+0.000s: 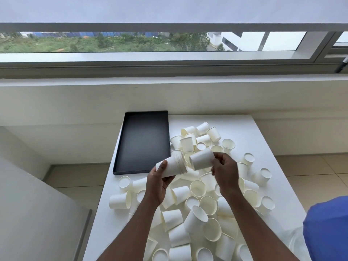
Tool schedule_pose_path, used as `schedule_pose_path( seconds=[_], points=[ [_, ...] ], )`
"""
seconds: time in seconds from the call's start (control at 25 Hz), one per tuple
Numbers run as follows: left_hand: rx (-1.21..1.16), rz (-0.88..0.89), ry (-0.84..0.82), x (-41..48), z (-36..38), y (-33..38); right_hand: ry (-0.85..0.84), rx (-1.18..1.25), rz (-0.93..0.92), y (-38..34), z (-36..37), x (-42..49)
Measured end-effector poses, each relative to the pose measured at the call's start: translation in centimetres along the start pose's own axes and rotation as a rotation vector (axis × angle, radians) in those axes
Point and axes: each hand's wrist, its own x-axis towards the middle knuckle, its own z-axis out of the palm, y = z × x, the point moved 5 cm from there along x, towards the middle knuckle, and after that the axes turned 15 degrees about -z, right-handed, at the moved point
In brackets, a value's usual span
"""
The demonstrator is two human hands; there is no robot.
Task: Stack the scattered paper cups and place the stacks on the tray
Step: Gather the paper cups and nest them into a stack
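A white table (244, 129) is standing below a wide window (131, 42), stretching away from the person. Loose paper cups (195, 219) are lying scattered over most of it, some upright, some tipped and some upside down. They are spreading from 6 o'clock near the person to 1 o'clock at the far side, directly beneath both hands. A black tray (143, 140) is sitting at the table's 11 o'clock corner, just beyond the left hand (158, 183). That hand is gripping a short stack of nested cups (173, 167), tilted on its side with the rims pointing toward 3 o'clock. The right hand (226, 170) is pinching a single cup (201, 159) in its fingertips, holding it just beside the stack's rims at their 2 o'clock.
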Motion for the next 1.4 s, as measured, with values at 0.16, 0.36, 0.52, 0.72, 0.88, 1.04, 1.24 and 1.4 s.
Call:
schedule_pose_path(
  seconds=[0.16, 0.36, 0.52, 0.72, 0.88, 1.04, 1.24, 1.4],
  points=[
    [0.012, 0.003, -0.03, -0.5, 1.5, 0.2, -0.237, -0.022, -0.145, -2.8, 3.9, -2.1],
    [-0.053, 0.011, -0.054, -1.2, 1.3, 1.1, -0.273, -0.218, -0.231, -1.8, 3.9, -4.3],
    [-0.104, 0.009, -0.034, -1.4, -0.8, 1.9, -0.452, -0.61, -0.221, 1.9, 1.2, -5.8],
    [-0.134, 0.008, -0.003, -2.0, -2.6, 1.9, -1.036, -0.952, 0.037, 7.2, 1.5, -10.3],
    [-0.127, 0.014, 0.004, -2.4, -3.0, 1.9, -0.962, -0.952, 0.026, 8.2, 2.0, -11.2],
    [-0.111, 0.021, -0.005, -2.9, -3.1, 2.4, -0.772, -0.827, 0.007, 6.4, 1.8, -9.6],
    [-0.099, 0.024, -0.009, -3.3, -3.1, 2.5, -0.058, -0.358, -0.207, -2.9, -0.6, -5.3],
    [-0.062, 0.002, -0.043, -3.4, -1.9, 1.6, -0.25, -0.322, -0.379, -6.0, 1.9, -4.5]
  ],
)
